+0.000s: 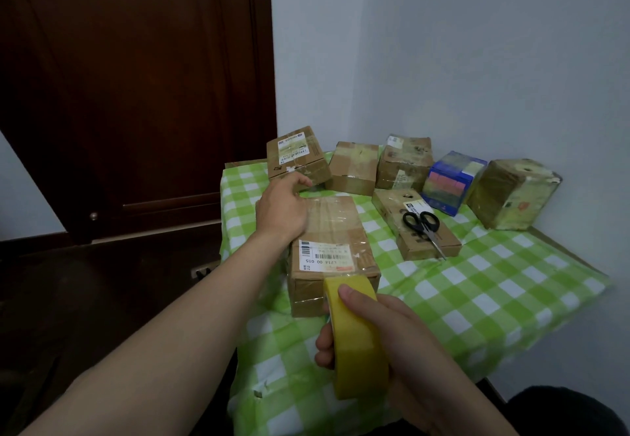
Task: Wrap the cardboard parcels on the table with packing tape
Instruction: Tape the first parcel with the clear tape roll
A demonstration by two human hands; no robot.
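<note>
Near the front-left corner of the green-checked tabletop (494, 285) lay the nearest parcel (337, 227). Its white shipping label (324, 258) was turned so the print ran upside down to the person. Below a barcode it seemed to read "00 015", the rest too small to tell. The parcel's long axis ran away from the person. It was creased brown cardboard, glossy with clear tape across the top. The left hand (283, 212) rested on its far end, thumb straight. Its fingers were hidden, so I cannot tell how they lay. The right hand (402, 343) had fingers and thumb clamped on a yellow tape roll (358, 350), which stood on edge at the parcel's near end. Black-handled scissors (422, 226) lay on a flat parcel (388, 202) further right.
</note>
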